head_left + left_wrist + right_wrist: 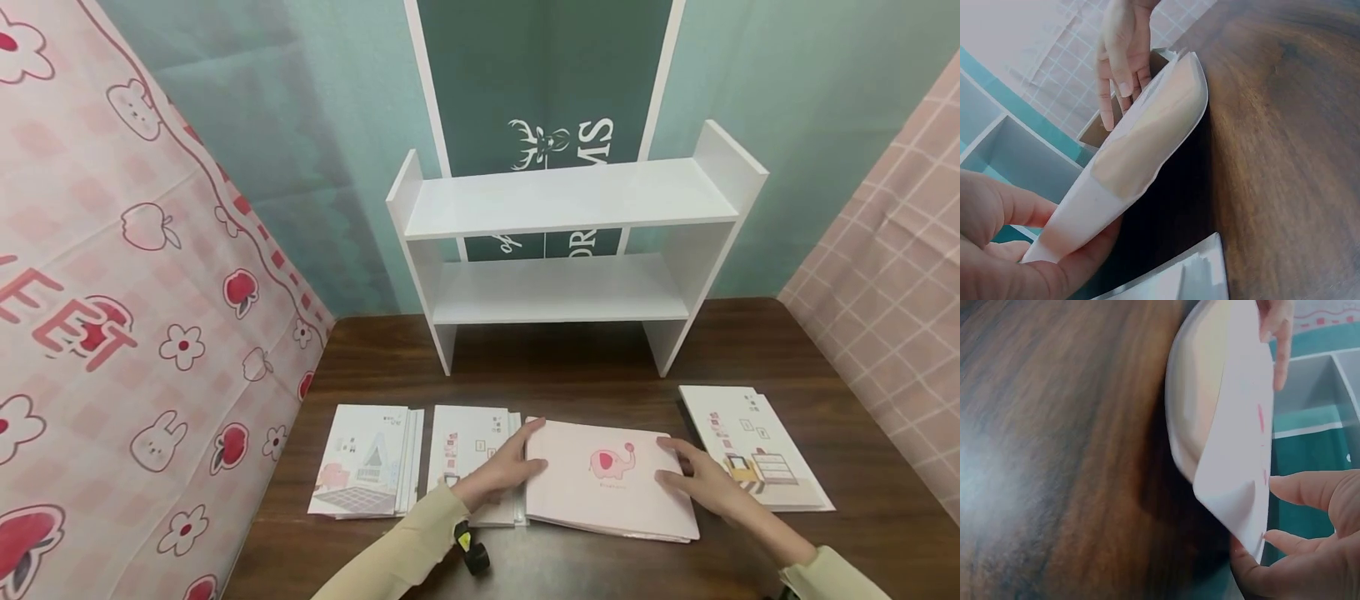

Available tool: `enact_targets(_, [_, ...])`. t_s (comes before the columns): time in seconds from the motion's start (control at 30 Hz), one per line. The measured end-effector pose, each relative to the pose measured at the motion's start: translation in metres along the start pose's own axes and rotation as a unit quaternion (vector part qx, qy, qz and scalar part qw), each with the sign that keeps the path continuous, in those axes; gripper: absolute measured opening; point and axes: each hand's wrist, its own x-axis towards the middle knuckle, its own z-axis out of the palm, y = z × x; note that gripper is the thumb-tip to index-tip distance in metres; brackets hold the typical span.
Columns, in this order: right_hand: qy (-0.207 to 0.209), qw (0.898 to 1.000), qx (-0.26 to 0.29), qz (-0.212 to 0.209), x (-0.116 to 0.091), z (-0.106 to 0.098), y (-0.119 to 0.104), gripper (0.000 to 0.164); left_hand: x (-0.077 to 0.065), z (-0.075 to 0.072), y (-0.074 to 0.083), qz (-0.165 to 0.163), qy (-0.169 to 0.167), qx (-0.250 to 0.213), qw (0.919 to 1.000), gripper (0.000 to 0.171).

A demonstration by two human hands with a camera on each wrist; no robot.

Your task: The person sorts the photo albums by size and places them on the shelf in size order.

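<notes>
A pink notebook [611, 483] with an elephant on its cover lies at the front middle of the table, its edge curved and cream pages [1157, 134] showing in the left wrist view. My left hand [501, 471] grips its left edge, thumb on one face and fingers on the other. At its right edge, my right hand [708, 483] pinches the notebook, with fingertips on both sides in the right wrist view. Partly under the left hand sits a stack of white illustrated books [468, 437]. Another white stack [757, 450] lies just right of the right hand.
A third stack of white books [363, 458] lies at the left. Behind the books stands a white two-tier shelf [562, 287] on the dark wooden table [592, 571]. Printed cloths [187, 275] hang around the table.
</notes>
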Motion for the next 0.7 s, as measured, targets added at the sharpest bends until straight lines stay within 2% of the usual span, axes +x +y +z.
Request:
enact_targets(0.2, [-0.015, 0.999, 0.033, 0.022, 0.000, 0.005, 0.006, 0.063, -0.003, -0.001, -0.003, 0.013, 0.007, -0.022, 0.9996, 0.063])
enact_targets(0.43, [-0.017, 0.996, 0.092, 0.004, 0.001, 0.009, 0.015, 0.067, -0.004, -0.005, -0.003, 0.017, 0.008, -0.065, 0.9977, 0.065])
enact_targets(0.7, [-0.065, 0.973, 0.221, 0.003, 0.006, 0.004, 0.015, 0.073, -0.001, -0.012, -0.002, 0.025, 0.013, -0.098, 0.9948, 0.063])
